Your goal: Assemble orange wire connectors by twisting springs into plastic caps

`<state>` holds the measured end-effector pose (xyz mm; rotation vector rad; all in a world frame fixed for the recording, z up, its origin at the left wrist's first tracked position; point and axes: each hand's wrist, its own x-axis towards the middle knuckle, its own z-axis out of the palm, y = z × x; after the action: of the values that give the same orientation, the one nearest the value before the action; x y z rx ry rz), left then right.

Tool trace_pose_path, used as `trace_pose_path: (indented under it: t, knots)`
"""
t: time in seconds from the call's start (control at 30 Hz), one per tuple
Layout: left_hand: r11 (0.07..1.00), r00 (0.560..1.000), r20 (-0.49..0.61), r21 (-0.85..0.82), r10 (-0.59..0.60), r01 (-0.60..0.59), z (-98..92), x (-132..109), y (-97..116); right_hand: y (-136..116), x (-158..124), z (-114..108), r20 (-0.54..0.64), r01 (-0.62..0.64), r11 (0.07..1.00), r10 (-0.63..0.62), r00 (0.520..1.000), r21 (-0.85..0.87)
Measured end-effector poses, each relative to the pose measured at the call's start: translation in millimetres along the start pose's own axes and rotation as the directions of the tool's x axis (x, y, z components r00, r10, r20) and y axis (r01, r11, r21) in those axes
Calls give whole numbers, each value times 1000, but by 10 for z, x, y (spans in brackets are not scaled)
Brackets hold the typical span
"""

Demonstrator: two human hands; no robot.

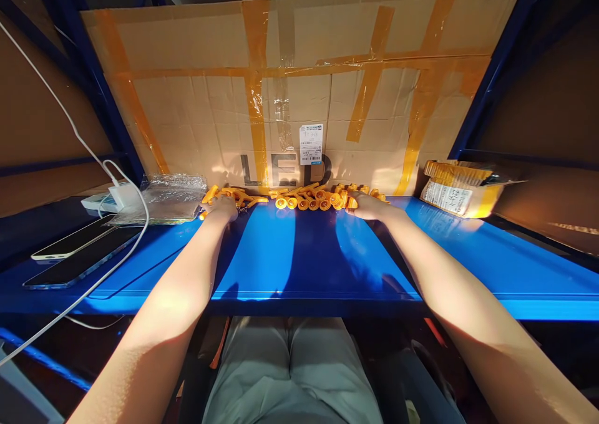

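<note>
A row of orange plastic pieces lies at the back of the blue shelf, along the cardboard. Several have round, disc-like ends facing me; others are slim and stick-like. My left hand is at the row's left end, its fingers closed around an orange piece that pokes out beside them. At the right end, my right hand has its fingers bent in against the orange pieces and appears to grip one. Both sets of fingertips are small and partly hidden among the pieces.
The blue shelf is backed by a taped cardboard sheet. On the left lie two phones, bubble wrap and a charger with a white cable. A small taped carton stands at the right.
</note>
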<state>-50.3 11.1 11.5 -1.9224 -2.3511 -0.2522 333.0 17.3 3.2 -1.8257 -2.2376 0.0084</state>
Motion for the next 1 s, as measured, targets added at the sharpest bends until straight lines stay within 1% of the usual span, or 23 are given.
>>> trace_pose_path:
  t: [0.1,0.17,0.27,0.37,0.4,0.47,0.53,0.63,0.73,0.8,0.9,1.0]
  knots:
    - [993,992,-64,-39,-111,108,-65,-54,46,19,11,7,-13,1,1000,-1,1000,10]
    - [990,984,-132,-85,-119,109,-125,-96,72,39,23,15,-15,-2,1000,2,1000,11]
    - [990,974,-215,-135,-67,39,-217,-152,124,73,51,34,-2,3,1000,-3,1000,9]
    - [990,964,-260,-109,57,-88,-260,-203,219,97,73,51,-7,19,1000,-19,1000,5]
    - [986,958,-260,-83,120,-146,-254,-221,262,99,75,52,-11,22,1000,-22,1000,1]
    - [963,942,-225,-38,250,-265,-210,-258,357,90,69,43,-11,23,1000,-23,1000,-4]
    - [923,916,-142,-33,376,-384,-134,-293,457,67,52,21,-3,19,1000,-19,1000,0]
    - [879,882,-48,-76,469,-471,-10,-330,592,14,15,-27,-3,7,1000,-7,1000,-2]
    - [854,863,-4,-144,505,-500,71,-347,672,-55,-26,-83,-13,-14,999,14,1000,-35]
    - [852,869,-12,-191,495,-488,85,-354,687,-113,-56,-123,-24,-31,997,30,999,-69]
    - [857,884,-44,-228,465,-462,47,-363,662,-215,-98,-184,-58,-54,992,47,997,-111]
    - [883,898,-55,-164,437,-439,-44,-369,603,-314,-126,-231,-91,-29,994,19,996,-104]
